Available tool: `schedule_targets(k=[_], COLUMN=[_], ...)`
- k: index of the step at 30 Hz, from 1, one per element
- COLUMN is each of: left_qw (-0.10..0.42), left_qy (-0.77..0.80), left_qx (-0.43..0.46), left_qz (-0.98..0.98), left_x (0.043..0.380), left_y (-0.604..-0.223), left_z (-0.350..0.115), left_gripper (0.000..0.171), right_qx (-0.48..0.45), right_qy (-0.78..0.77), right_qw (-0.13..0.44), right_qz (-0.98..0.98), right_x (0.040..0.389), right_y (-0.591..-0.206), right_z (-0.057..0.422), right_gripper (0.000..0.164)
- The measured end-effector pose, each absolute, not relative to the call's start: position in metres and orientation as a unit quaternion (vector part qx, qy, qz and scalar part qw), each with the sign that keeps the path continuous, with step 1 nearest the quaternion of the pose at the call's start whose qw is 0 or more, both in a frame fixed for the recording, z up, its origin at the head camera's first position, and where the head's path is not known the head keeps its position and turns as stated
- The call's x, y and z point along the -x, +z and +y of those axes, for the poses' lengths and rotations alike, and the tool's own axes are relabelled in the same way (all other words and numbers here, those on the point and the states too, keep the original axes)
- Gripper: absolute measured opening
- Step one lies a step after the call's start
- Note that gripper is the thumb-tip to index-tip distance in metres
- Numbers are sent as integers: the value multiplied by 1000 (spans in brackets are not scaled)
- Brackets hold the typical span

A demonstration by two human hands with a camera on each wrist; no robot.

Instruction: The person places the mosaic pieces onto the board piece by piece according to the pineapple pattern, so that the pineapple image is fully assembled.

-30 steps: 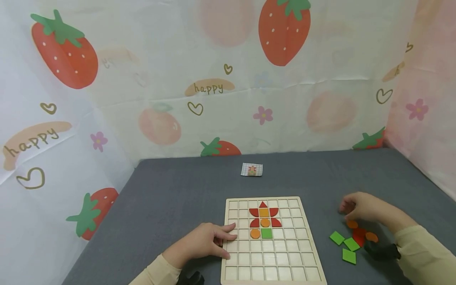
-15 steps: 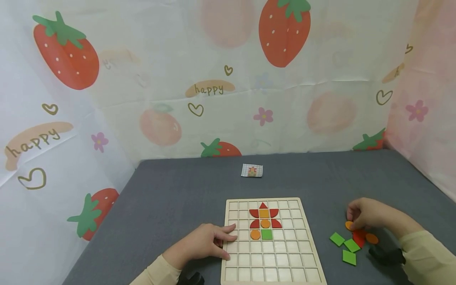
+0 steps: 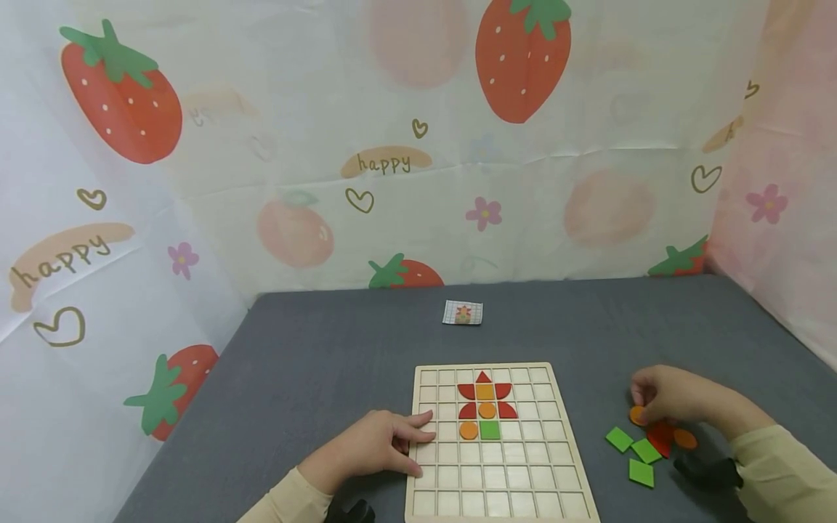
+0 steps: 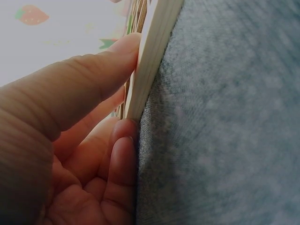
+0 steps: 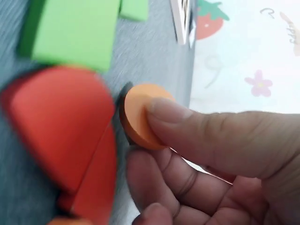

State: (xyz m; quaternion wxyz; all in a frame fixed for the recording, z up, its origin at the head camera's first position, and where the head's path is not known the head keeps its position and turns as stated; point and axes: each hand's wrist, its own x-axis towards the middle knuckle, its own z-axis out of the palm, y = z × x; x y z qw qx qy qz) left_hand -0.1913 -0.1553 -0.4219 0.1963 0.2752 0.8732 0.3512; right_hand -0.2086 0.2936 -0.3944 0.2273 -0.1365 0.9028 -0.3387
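The right hand [image 3: 683, 393] pinches an orange disc [image 5: 137, 111] (against its thumb), left hand [image 3: 371, 442] touching the board [image 3: 497, 476]

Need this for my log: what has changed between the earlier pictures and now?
The right hand has come down to the loose pieces and now pinches an orange disc, shifted slightly left, toward the board. Unchanged: the left hand rests on the board's left edge; the board's pattern, the three green pieces and the card stayed put.
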Motion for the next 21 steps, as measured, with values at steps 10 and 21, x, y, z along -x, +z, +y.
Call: schedule_targets(k=[10, 21], left_qw=[199, 204], left_qy=[357, 364], left_qx=[-274, -272], left_qz=[871, 867], left_x=[192, 194], left_y=[-423, -425], left_z=[-156, -156], left_gripper=[53, 54], right_qx=[168, 196], right_qy=[-348, -356], right_qw=[177, 160], right_qz=[905, 899], right_x=[216, 221], right_y=[-387, -376], right_z=[270, 233], right_gripper=[13, 7])
